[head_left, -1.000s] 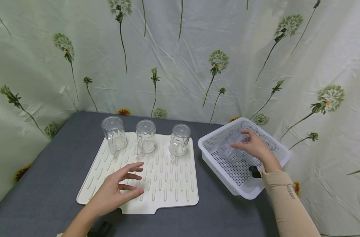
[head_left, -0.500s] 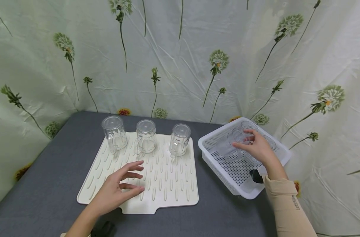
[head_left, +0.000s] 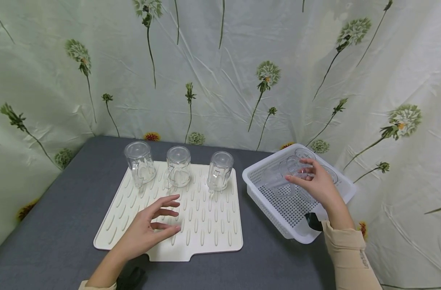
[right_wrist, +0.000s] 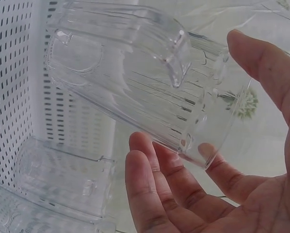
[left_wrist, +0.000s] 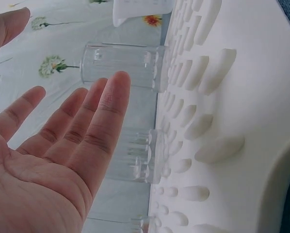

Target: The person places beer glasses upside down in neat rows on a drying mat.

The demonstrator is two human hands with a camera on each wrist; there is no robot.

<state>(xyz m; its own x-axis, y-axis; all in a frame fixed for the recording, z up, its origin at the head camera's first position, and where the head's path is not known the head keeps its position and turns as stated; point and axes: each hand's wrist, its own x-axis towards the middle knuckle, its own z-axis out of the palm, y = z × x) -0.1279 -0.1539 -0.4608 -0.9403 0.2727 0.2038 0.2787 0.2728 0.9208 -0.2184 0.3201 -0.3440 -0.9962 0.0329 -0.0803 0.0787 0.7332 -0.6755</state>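
In the head view, my right hand [head_left: 317,183] is over the white basket [head_left: 269,215], thumb and fingers pinching one end of a clear glass mug [right_wrist: 120,77]. The mug lies tilted with its handle outward, overlapping the basket's floor in the head view. Two more clear mugs [head_left: 305,154] lie in the basket, partly behind my hand. Over the cream ridged drying mat [head_left: 198,237], my left hand [head_left: 146,229] hovers with fingers spread and relaxed, holding nothing. Three clear mugs, a left one [head_left: 140,165], a middle one [head_left: 179,167] and a right one [head_left: 221,171], stand along the mat's far edge.
A dark grey cloth [head_left: 53,237] covers the table under mat and basket. Behind the table hangs a pale curtain [head_left: 220,80] with dandelion prints. The basket's perforated walls rise around the mugs on the right.
My right hand has shifted slightly right, and the mug it holds has tilted, its handle showing more plainly. My left hand has barely moved, and the mugs on the mat stay put.
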